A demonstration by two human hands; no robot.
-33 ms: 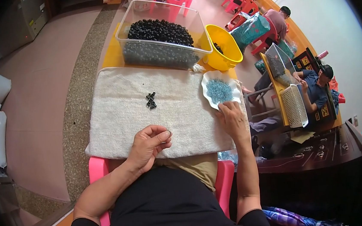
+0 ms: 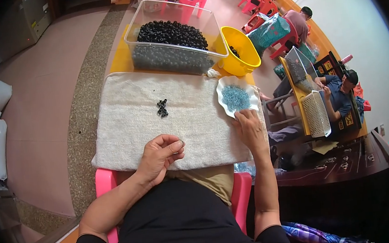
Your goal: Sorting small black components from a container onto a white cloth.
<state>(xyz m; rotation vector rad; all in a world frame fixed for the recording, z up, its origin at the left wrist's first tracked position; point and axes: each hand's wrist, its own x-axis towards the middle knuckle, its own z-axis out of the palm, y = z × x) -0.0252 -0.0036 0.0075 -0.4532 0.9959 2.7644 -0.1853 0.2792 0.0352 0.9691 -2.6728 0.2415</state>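
Observation:
My left hand (image 2: 161, 156) is above the near part of a white towel (image 2: 126, 132). Its thumb and forefinger pinch a small dark ring-shaped piece (image 2: 182, 143). My right hand (image 2: 250, 128) is at the near rim of a white wavy-edged dish (image 2: 223, 101), fingers curled down with their tips partly hidden. Small clear-blue pieces (image 2: 236, 97) like beads fill the middle of that dish. A little pile of black parts (image 2: 162, 108) lies on the towel, beyond my left hand and apart from it.
At the towel's far side stand a clear plastic bin (image 2: 171, 63) of black ring-like parts and a yellow tub (image 2: 246, 66) with a few black pieces. On the right, a co-worker (image 2: 340, 91) sits by a white perforated basket (image 2: 316, 115). White sacks (image 2: 0, 147) stand at far left.

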